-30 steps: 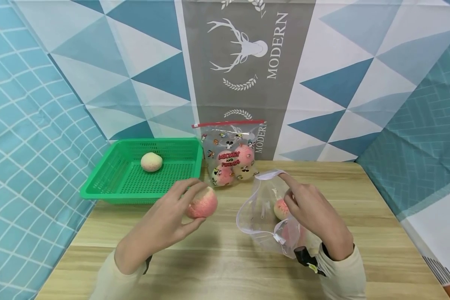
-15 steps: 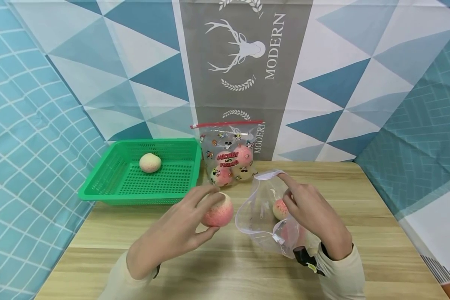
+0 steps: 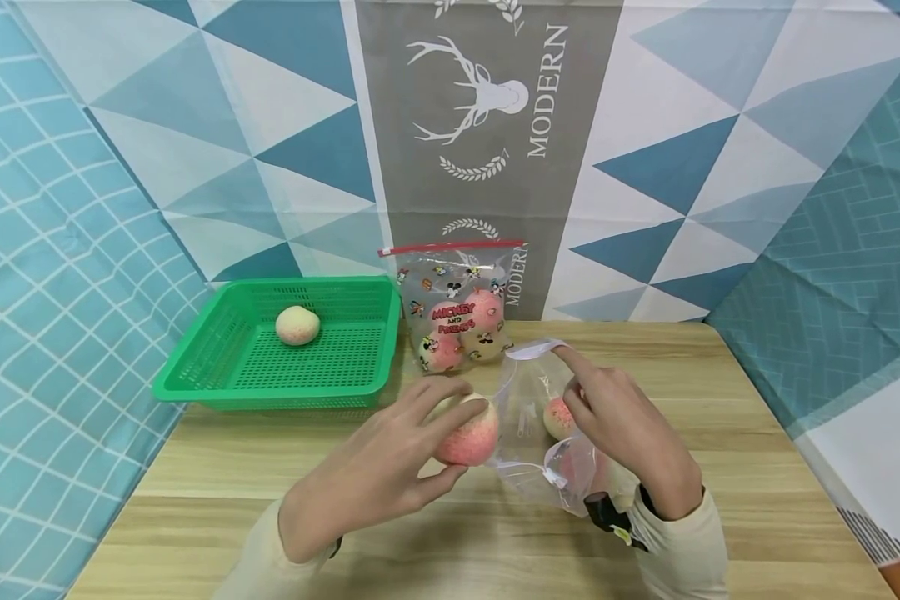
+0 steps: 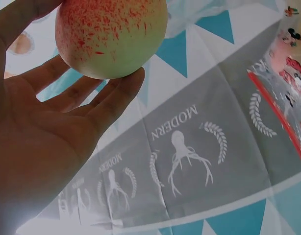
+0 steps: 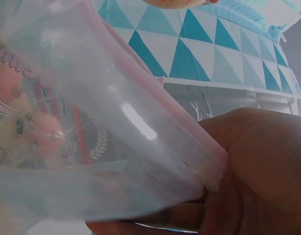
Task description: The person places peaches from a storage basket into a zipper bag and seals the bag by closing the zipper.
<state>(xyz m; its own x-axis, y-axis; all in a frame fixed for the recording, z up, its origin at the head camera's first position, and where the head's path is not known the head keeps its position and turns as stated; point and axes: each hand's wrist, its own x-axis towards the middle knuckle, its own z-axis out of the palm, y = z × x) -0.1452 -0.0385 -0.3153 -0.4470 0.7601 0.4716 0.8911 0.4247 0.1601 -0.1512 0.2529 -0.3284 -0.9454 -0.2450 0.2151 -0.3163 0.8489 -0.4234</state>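
Note:
My left hand (image 3: 386,471) holds a pink-and-cream peach (image 3: 471,437) between thumb and fingers, above the table. The same peach (image 4: 111,36) shows large in the left wrist view, against the fingertips. My right hand (image 3: 622,425) holds the rim of a clear zip bag (image 3: 521,417) with a pale lilac edge. The bag's mouth gapes to the left, beside the held peach. Inside it are a peach (image 3: 558,419) and another pink shape, partly hidden by the plastic. In the right wrist view, the bag's edge (image 5: 189,127) runs in between the thumb and fingers.
A green plastic basket (image 3: 270,393) at the back left contains one pale peach (image 3: 297,325). Against the patterned backdrop (image 3: 607,167) stands a red-topped zip bag (image 3: 457,267) with several peaches inside. The wooden table (image 3: 750,517) ends near blue cloth on both sides.
My left hand has carried the peach rightward, from near the basket to the mouth of the clear bag. The right hand and its bag have stayed in place.

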